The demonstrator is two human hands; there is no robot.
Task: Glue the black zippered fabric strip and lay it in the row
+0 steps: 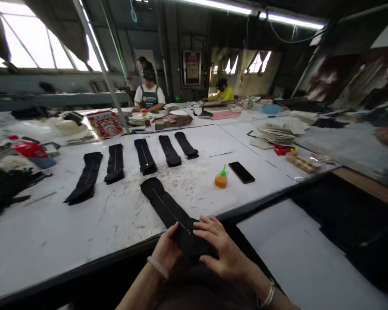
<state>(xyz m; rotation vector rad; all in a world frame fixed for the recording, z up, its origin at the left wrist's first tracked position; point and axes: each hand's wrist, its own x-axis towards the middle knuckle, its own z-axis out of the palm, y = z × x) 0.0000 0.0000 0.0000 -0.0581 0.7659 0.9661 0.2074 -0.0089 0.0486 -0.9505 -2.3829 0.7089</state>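
Observation:
In front of me a long black zippered piece lies slantwise over the table's near edge, its zipper line running along the middle. My left hand is closed around the left side of its near end, thumb on top and the other fingers hidden underneath. My right hand rests over the right side of that end with its fingers stretched out across the black material, close to the zipper's lower end. Beyond it, several similar black zippered pieces lie spaced in a row, apparently layered.
A small bottle of orange liquid with a green nozzle stands beside a phone. Stacked sheets and a clear box lie right. A red bottle is left. Two people work across the white table.

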